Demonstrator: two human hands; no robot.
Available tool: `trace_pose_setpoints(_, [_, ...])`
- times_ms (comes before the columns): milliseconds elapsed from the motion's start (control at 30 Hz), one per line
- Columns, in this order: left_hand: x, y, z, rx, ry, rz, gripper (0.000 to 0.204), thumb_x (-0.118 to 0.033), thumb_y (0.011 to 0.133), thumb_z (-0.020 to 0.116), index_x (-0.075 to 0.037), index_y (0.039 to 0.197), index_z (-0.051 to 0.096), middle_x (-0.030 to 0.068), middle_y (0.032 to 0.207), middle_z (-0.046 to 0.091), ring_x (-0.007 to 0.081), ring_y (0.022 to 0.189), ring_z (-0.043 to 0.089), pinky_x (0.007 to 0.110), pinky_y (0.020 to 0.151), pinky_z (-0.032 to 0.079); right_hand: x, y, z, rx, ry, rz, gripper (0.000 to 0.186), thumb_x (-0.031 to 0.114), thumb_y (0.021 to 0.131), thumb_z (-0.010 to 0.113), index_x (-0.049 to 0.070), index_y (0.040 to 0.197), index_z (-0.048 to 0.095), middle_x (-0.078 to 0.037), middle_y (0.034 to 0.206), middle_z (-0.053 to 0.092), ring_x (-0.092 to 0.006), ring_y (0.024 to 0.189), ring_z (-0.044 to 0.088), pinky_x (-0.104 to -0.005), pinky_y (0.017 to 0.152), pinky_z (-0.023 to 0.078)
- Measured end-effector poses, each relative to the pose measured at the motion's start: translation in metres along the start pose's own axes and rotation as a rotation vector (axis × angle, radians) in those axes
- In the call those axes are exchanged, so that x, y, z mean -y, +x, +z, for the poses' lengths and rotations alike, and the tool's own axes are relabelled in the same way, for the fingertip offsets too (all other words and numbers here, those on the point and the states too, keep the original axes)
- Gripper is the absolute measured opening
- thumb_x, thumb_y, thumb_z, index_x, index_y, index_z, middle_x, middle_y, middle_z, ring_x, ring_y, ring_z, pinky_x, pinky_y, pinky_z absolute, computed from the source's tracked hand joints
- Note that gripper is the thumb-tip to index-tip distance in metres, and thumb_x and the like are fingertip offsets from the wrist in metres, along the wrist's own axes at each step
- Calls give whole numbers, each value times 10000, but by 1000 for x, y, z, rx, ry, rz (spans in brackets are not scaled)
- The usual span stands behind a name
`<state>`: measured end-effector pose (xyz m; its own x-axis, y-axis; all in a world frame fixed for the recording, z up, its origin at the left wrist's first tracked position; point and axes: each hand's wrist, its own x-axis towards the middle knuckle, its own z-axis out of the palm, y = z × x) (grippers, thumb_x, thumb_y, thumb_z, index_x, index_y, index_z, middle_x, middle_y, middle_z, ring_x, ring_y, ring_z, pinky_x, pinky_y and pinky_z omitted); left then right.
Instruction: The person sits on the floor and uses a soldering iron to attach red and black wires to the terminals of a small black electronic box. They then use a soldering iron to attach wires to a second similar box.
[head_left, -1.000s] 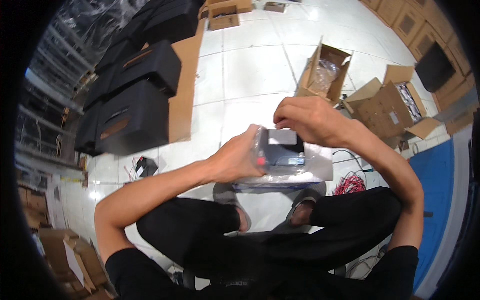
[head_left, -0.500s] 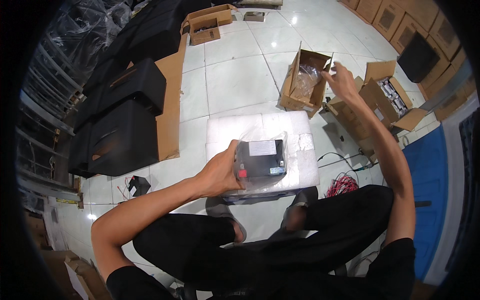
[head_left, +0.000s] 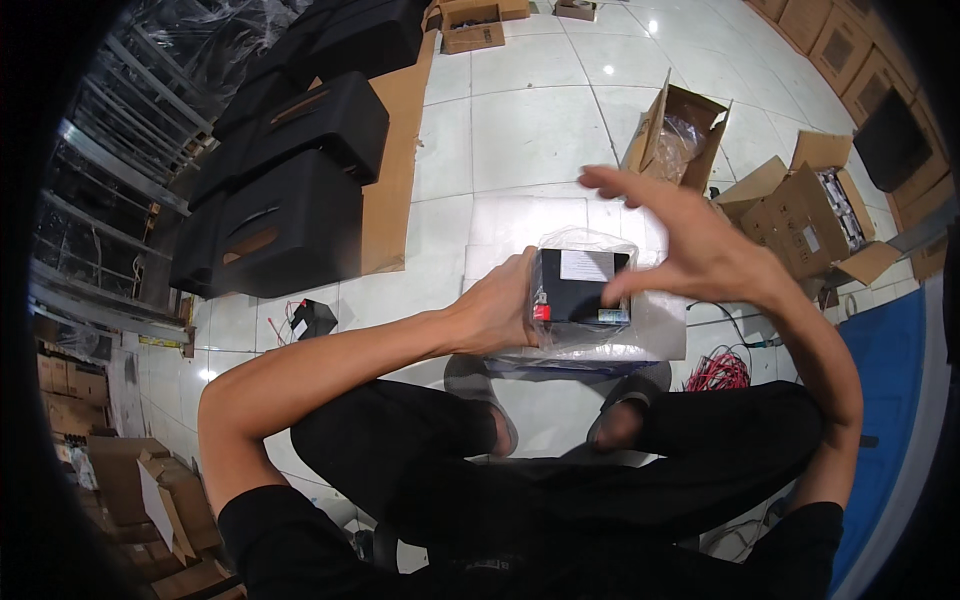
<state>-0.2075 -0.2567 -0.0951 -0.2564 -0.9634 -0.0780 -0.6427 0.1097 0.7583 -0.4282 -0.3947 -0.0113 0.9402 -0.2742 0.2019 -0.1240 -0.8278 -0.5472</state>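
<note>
A black block-shaped battery (head_left: pixel 582 290) in a clear plastic bag stands over the white foam block (head_left: pixel 500 215) in front of me. It carries a white label on top, a red terminal cover at its near left corner and a small shiny sticker at its near right. My left hand (head_left: pixel 500 308) grips the battery's left side, its fingertips partly hidden. My right hand (head_left: pixel 690 245) hovers over the battery's right side with thumb and fingers spread wide, holding nothing. The thumb overlaps the battery's right edge; whether it touches, I cannot tell.
Black moulded cases (head_left: pixel 290 225) stand at the left on flat cardboard (head_left: pixel 392 215). An open carton (head_left: pixel 715 110) with clear plastic and another carton (head_left: pixel 800 225) lie at the right. Red wires (head_left: pixel 718 372) are near my right knee. A small black wired part (head_left: pixel 315 319) sits at the left.
My right hand has come from the open carton back toward the battery, fingers now spread. My left hand keeps its hold on the battery. The whole view has shifted.
</note>
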Motion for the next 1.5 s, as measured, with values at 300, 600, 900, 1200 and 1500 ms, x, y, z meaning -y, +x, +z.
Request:
trace_pose_setpoints(300, [4,-1,0,-20,178,76,864,-225,610,873,78,1274,409,259,1211,497,428,1197,448,456,1018,402,-26,-41,69,12,263,66,1234,366,575,956,4,1492,215,-242,1376,448,-329,1276,489,-390,1075,399])
trace_pose_setpoints(600, [14,0,6,44,391,67,1090,-386,653,866,114,1427,284,299,1431,379,442,1415,258,475,1100,323,-53,-49,95,135,307,209,1027,408,644,892,-10,1396,331,-243,1338,500,-379,1262,505,-444,1042,413])
trace_pose_setpoints(900, [-10,-3,-13,106,171,-105,1295,-456,616,889,99,1489,111,301,1530,235,418,1447,219,464,1175,248,-26,-47,60,71,217,124,1343,530,581,905,2,1528,113,-301,1475,337,-429,1372,363,-471,1148,302])
trace_pose_setpoints(1200, [-14,3,-13,-1,-183,96,1213,-283,614,919,-100,1529,145,246,1432,418,352,1342,428,450,1135,341,-23,-50,88,-101,286,155,1052,333,667,906,-8,1443,284,-264,1332,503,-379,1226,549,-420,1012,460])
trace_pose_setpoints(1500, [9,-2,5,17,175,15,1069,-301,634,898,64,1411,261,320,1431,382,423,1363,379,460,1100,355,-46,-58,107,-15,4,117,1000,480,663,870,-49,1357,382,-282,1367,442,-435,1325,399,-518,1078,353])
